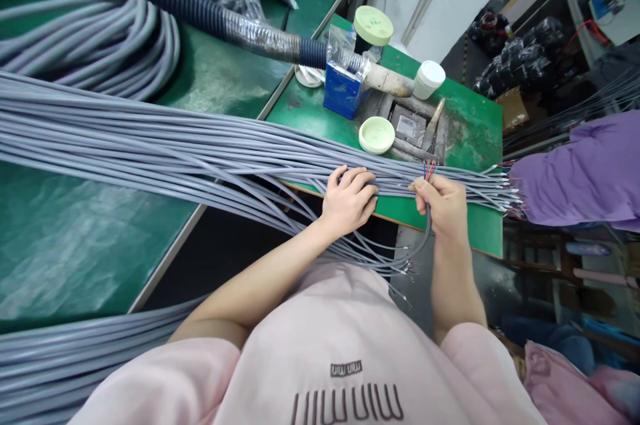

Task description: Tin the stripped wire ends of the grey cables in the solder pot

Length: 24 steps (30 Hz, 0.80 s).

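A long bundle of grey cables (225,145) runs across the green tables, with stripped ends at the right. My left hand (350,200) rests on the bundle, its fingers bent and slightly apart over the cables. My right hand (443,201) pinches one grey cable (428,228) near its end, and red and blue wires (429,170) stick up above the fingers. Below my left hand, several loose cable ends (400,268) hang past the table edge. Just beyond my right hand lies a square metal pot (410,126) with a wooden-handled tool (434,123) across its side.
An open pale green tub (377,135), a white lidded jar (429,79) and a blue box (343,90) stand behind the bundle. A ribbed hose (265,37) reaches over the table. Coiled cables (145,51) lie at the left. A person's purple sleeve (580,171) is at the right.
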Available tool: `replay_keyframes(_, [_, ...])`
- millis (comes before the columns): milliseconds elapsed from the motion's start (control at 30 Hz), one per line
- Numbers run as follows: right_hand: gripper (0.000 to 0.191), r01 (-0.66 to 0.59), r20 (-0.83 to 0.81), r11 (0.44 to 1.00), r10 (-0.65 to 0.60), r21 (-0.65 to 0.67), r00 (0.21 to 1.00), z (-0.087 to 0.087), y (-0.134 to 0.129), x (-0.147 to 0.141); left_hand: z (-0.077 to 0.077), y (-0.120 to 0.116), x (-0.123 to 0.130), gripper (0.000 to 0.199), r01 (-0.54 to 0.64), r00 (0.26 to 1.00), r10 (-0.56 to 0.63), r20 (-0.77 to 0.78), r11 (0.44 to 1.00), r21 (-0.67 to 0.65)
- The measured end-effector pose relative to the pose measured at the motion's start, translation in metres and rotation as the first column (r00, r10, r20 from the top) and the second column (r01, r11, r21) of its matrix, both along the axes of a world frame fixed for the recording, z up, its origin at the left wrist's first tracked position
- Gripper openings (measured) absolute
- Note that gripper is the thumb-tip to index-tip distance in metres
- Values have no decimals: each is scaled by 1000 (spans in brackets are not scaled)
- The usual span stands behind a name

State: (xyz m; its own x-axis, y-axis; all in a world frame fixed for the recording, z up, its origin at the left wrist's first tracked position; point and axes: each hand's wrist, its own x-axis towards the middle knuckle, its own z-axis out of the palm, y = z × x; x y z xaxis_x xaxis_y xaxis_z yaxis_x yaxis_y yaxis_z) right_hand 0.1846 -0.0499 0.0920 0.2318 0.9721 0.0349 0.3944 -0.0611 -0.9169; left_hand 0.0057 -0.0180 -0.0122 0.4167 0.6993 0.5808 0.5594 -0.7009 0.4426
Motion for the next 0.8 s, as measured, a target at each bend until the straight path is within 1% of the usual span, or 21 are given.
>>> replay_keyframes(67, [41,-64,148,998,59,28,987,7,26,3,0,0,0,14,3,1000,-3,-3,1000,-3])
replay_keyframes(100, [40,-100,232,995,93,18,968,11,41,4,0,0,0,14,5,1000,-5,-4,1000,-6])
replay_keyframes(167, [39,-159,399,987,158,-31,903,14,74,5,0,1,0,15,10,1000,-10,-6,1000,-11])
replay_keyframes(233, [36,-183,569,978,208,-101,796,14,105,2,1,1,-1,16,13,1000,-13,-8,1000,-14])
replay_keyframes(300, [31,-201,706,965,260,-168,659,11,129,-4,1,0,-1,16,19,1000,-19,-15,1000,-18])
replay_keyframes(400, [25,-200,809,938,344,-281,476,4,151,-18,2,1,-1,17,28,999,-29,-22,999,-21])
replay_keyframes(467, [25,-169,834,921,389,-350,391,1,156,-27,2,1,-1,17,31,999,-32,-20,999,-18])
replay_keyframes(533, [26,-131,849,911,412,-391,330,0,157,-34,2,1,-1,17,31,999,-31,-14,999,-11])
replay_keyframes(600, [26,-114,857,907,421,-405,298,2,156,-37,2,2,-1,17,31,999,-31,-10,1000,-2])
replay_keyframes(667, [26,-143,858,910,415,-389,304,8,155,-32,3,2,-2,16,30,1000,-30,-5,1000,7])
replay_keyframes(733, [28,-187,858,925,377,-331,347,15,154,-20,4,2,-2,16,29,1000,-30,2,1000,10])
replay_keyframes(800, [31,-179,858,951,304,-251,413,22,154,-1,4,2,-2,16,33,999,-33,6,999,7])
